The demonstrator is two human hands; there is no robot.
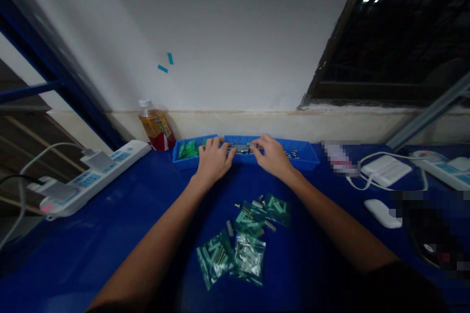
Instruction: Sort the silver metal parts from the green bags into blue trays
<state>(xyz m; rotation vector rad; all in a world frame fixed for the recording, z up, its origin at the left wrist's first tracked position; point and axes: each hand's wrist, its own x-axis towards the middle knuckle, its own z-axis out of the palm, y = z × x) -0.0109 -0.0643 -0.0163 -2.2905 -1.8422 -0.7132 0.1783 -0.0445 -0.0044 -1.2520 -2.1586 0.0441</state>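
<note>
Both of my hands reach into two blue plastic bins against the wall. Small silvery metal rods [240,148] lie in the right bin [306,154], between my hands. My left hand [215,160], with bent fingers, is over the place where the bins meet; its fingertips are partly hidden at the left ends of the rods. My right hand [272,157] pinches at a metal rod near the right end of the row. Green packets [188,149] fill part of the left bin [176,160]. Smaller metal parts [293,154] lie right of my right hand.
Several clear bags of metal parts [250,258] and loose metal cylinders [229,228] lie on the blue table [147,234] between my forearms. A drink bottle [157,127] and a power strip [91,181] stand left. Cables, a white charger [386,172] and a white case [382,213] lie right.
</note>
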